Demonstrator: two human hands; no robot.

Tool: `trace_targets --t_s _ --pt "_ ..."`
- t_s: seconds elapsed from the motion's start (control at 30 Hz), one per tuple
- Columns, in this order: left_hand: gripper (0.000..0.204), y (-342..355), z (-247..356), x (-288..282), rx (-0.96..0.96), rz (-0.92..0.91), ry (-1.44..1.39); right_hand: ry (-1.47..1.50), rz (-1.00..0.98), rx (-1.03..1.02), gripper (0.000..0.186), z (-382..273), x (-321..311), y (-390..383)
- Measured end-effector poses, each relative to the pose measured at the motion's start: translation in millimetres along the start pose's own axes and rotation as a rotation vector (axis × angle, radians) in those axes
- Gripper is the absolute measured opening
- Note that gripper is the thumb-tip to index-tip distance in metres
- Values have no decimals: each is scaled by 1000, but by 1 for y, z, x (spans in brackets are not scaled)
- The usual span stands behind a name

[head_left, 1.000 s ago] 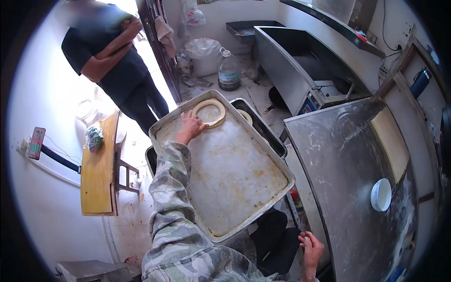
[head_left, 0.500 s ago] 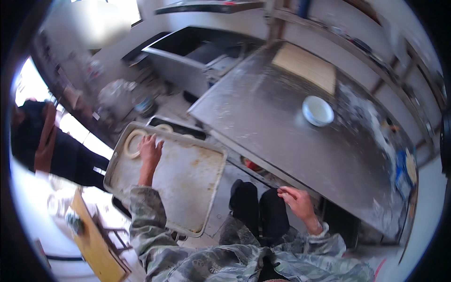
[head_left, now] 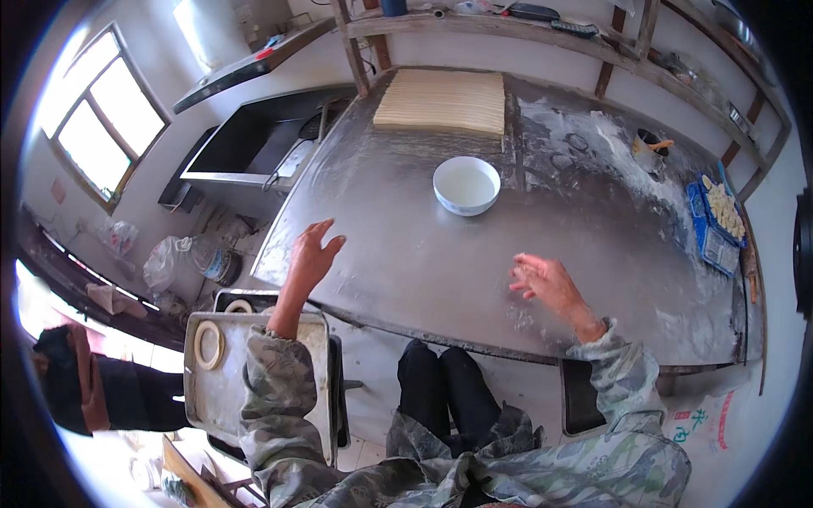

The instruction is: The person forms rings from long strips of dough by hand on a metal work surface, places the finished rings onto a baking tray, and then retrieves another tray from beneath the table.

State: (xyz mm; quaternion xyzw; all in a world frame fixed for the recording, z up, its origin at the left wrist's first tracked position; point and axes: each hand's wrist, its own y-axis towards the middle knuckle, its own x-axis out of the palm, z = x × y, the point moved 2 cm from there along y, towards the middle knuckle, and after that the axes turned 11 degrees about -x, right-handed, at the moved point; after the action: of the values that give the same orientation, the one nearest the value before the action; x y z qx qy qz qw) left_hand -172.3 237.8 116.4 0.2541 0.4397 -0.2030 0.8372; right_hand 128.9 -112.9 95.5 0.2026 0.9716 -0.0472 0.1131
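My left hand point(head_left: 312, 256) hangs over the near left part of the metal-topped table point(head_left: 373, 216), fingers apart and holding nothing. On the right, my right hand point(head_left: 546, 286) hovers over the tabletop with loosely bent, spread fingers that look whitened; it holds nothing. Between and beyond the hands stands a white bowl point(head_left: 467, 206) with pale liquid in it. Farther back, a sheet of dough cut into many strips point(head_left: 440, 106) lies flat. Below my left forearm, a ring of dough point(head_left: 199, 344) rests at the left end of a baking tray point(head_left: 233, 398), partly covered by my sleeve.
Another dough ring point(head_left: 240, 306) shows on a dark tray behind. White flour point(head_left: 610, 140) covers the table's back right, near a can point(head_left: 649, 154) and a blue package point(head_left: 710, 224). A wooden shelf point(head_left: 491, 25) runs above. Someone in dark clothes point(head_left: 135, 394) stands at left.
My left hand has left the dough ring on the tray and moved over the table. My right hand has risen over the tabletop. The view has turned toward the table.
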Motion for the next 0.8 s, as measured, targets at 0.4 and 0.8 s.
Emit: trace_targets --t_s 0.4,0.8 --pt "47 105 112 188 -553 -712 -958 278 165 103 50 35 -29 189" --pt "44 96 89 140 -776 -601 -985 77 151 68 23 45 30 219"
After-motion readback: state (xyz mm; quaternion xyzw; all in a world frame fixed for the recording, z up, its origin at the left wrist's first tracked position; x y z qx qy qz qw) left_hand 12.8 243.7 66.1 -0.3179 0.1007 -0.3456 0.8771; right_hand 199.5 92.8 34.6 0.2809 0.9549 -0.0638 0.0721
